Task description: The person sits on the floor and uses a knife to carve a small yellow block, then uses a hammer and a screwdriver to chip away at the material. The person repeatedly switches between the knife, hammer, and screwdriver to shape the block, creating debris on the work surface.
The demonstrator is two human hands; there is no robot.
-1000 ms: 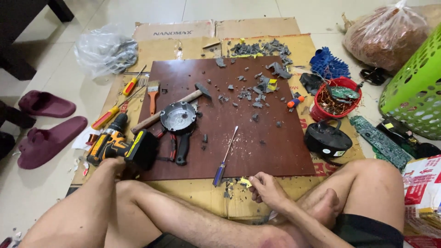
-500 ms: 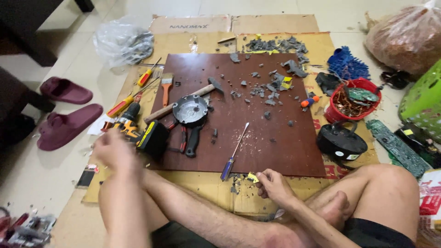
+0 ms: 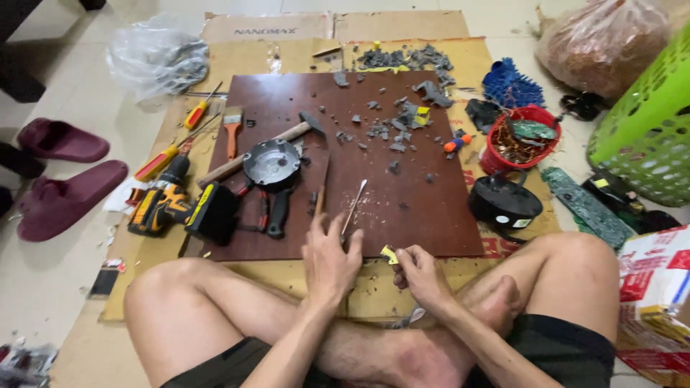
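Head view, left hand (image 3: 329, 259) gripping screwdriver (image 3: 353, 207), right hand (image 3: 422, 276) pinching yellow piece (image 3: 389, 253), hammer (image 3: 260, 147) beyond.

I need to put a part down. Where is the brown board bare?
The brown board is bare along its right side, between the screwdriver and the black round housing. Grey fragments crowd its top; hammer, pliers and drill crowd its left.

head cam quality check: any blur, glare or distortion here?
Head view: soft, even indoor light, faint shadows; mild sheen on the brown board and floor tiles; left hand slightly motion-blurred, right hand sharper; wide-angle stretch at the edges, green basket cropped.
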